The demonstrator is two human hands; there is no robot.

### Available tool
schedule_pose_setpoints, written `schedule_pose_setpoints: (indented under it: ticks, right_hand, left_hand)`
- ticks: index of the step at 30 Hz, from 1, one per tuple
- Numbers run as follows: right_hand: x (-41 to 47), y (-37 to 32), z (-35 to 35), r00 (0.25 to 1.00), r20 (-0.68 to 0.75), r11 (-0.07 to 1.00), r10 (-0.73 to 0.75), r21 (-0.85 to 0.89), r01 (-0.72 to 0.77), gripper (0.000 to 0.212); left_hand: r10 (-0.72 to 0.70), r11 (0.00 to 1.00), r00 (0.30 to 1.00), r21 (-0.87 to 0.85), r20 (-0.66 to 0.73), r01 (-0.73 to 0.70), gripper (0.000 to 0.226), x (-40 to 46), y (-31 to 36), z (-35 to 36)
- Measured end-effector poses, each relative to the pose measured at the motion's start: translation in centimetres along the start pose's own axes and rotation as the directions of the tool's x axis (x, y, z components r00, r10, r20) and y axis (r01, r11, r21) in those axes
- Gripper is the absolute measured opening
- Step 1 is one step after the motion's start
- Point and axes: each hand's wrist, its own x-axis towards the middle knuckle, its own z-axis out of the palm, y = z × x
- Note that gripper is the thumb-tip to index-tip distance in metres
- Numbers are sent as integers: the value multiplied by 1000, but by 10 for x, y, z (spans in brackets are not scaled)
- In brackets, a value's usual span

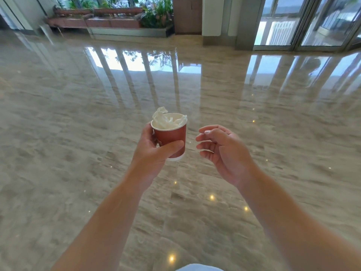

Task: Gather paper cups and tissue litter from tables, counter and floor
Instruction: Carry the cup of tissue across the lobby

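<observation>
A red paper cup (172,136) with a white rim is upright in my left hand (151,148), whose fingers wrap its side and bottom. Crumpled white tissue (166,119) fills the cup and sticks up above the rim. My right hand (222,151) hovers just right of the cup, apart from it, fingers loosely curled and holding nothing. Both bare forearms reach in from the bottom of the view.
Glossy beige marble floor (97,114) stretches all around, reflecting windows and ceiling lights. A long planter (109,22) with green plants stands at the far back. A brown cabinet (187,16), a pillar and glass doors (304,22) line the back right.
</observation>
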Motion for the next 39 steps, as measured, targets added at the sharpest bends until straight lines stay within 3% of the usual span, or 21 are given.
schedule_pose_setpoints:
  ticks: [10, 20, 27, 39]
  right_hand:
    - [121, -2, 5, 1000, 6, 1000, 2, -16, -2, 17]
    - [306, -8, 55, 997, -80, 998, -21, -54, 17, 15]
    - [426, -16, 105, 996, -70, 998, -49, -45, 46, 14]
    - [574, -24, 138, 997, -50, 998, -56, -25, 55, 17]
  left_hand:
    - [10, 1000, 1000, -18, -24, -10, 80, 116, -23, -18]
    - [12, 999, 999, -52, 35, -10, 89, 309, -42, -74]
    - [19, 998, 998, -62, 55, -15, 83, 435, -29, -121]
    - [-8, 998, 1000, -67, 14, 9, 72, 566, -32, -170]
